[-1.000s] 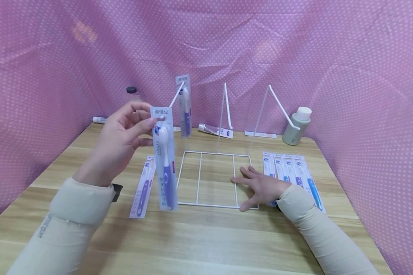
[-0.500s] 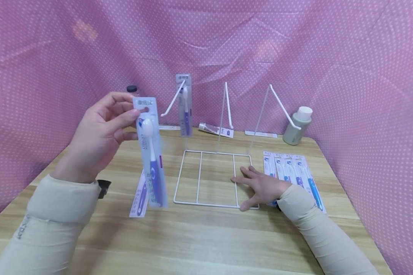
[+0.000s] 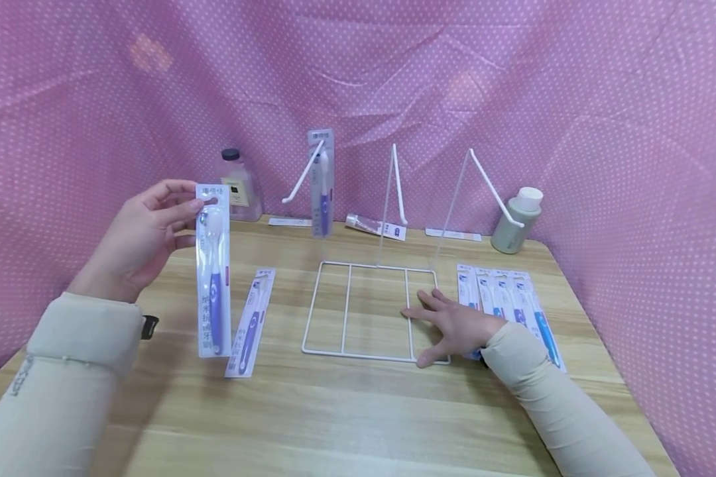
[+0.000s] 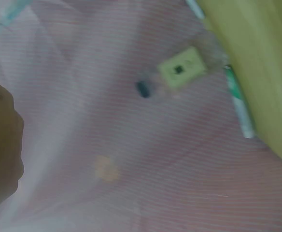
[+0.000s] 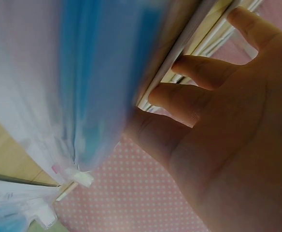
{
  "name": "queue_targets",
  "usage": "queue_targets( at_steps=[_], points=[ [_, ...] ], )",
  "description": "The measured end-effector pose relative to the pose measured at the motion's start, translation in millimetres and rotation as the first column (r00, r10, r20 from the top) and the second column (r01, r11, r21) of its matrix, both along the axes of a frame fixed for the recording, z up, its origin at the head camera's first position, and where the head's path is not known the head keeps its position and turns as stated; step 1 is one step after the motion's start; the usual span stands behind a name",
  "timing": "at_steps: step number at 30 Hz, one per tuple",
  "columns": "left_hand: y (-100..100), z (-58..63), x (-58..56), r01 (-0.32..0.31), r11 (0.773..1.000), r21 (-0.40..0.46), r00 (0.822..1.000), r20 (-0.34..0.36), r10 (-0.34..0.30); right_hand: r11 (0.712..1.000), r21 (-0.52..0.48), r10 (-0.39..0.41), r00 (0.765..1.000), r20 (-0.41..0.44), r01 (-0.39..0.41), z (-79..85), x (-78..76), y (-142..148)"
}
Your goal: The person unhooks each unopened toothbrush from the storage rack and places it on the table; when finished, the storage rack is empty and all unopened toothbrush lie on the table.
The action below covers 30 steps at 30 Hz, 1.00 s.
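Note:
My left hand (image 3: 146, 238) pinches a packaged purple toothbrush (image 3: 216, 298) near its top edge and holds it upright above the table's left side. Only part of that hand (image 4: 1, 150) shows in the left wrist view, and the pack is out of sight there. A white wire rack (image 3: 358, 356) with three prongs stands mid-table. One toothbrush pack (image 3: 325, 205) hangs on its left prong; the other two prongs are bare. My right hand (image 3: 456, 324) rests on the right side of the rack's base, fingers spread. Another purple toothbrush pack (image 3: 252, 324) lies left of the rack.
Several toothbrush packs (image 3: 516, 301) lie in a row right of the rack, partly behind my right sleeve. Along the back are a clear bottle with a black cap (image 3: 241, 195), a toothpaste tube (image 3: 374, 226) and a green bottle (image 3: 513, 225). Pink dotted cloth (image 3: 358, 66) surrounds the table.
My left hand has carried the toothbrush pack leftward, away from the rack's left prong, uncovering the pack lying on the table. The right hand stays on the rack's base.

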State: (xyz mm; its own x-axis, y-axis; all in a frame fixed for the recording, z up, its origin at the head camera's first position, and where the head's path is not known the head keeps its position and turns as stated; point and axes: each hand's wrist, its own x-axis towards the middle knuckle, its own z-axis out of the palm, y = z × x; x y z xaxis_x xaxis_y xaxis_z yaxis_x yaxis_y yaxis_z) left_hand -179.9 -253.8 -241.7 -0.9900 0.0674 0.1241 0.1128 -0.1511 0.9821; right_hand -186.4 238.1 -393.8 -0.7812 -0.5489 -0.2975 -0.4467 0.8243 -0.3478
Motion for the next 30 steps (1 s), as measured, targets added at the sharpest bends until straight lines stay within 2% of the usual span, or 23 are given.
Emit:
queue_targets(
  at_steps=[6,14,17,21,25,30],
  points=[
    [-18.7,-18.2,-13.6,-0.029,0.998,-0.052,0.995,0.095,0.034,1.0,0.006,0.002,1.0,0.0,-0.002,0.5,-0.4,-0.3],
    [-28.8,-39.7,-33.1,-0.026,0.988,-0.154,0.984,0.169,0.052,1.0,0.006,0.003,1.0,0.0,-0.003,-0.3,-1.2,1.1],
    [-31.8,-49.1,-43.2,-0.006,0.961,-0.277,0.977,0.201,0.065,1.0,0.003,0.003,1.0,0.001,-0.003,-0.7,-1.4,1.5],
    [-32.4,-60.9,-57.3,0.034,0.897,-0.441,0.97,0.229,0.076,1.0,0.007,0.0,1.0,0.005,0.0,-0.8,-1.0,1.6],
    [-29.5,-73.0,-68.3,0.055,0.861,-0.505,0.962,0.258,0.09,1.0,0.016,-0.007,1.0,0.014,0.006,-0.6,-0.6,1.1],
    [-23.6,-87.6,-75.0,0.083,0.82,-0.567,0.943,0.31,0.119,1.0,0.019,-0.006,1.0,0.014,0.006,0.3,-1.2,-0.4]
  ],
)
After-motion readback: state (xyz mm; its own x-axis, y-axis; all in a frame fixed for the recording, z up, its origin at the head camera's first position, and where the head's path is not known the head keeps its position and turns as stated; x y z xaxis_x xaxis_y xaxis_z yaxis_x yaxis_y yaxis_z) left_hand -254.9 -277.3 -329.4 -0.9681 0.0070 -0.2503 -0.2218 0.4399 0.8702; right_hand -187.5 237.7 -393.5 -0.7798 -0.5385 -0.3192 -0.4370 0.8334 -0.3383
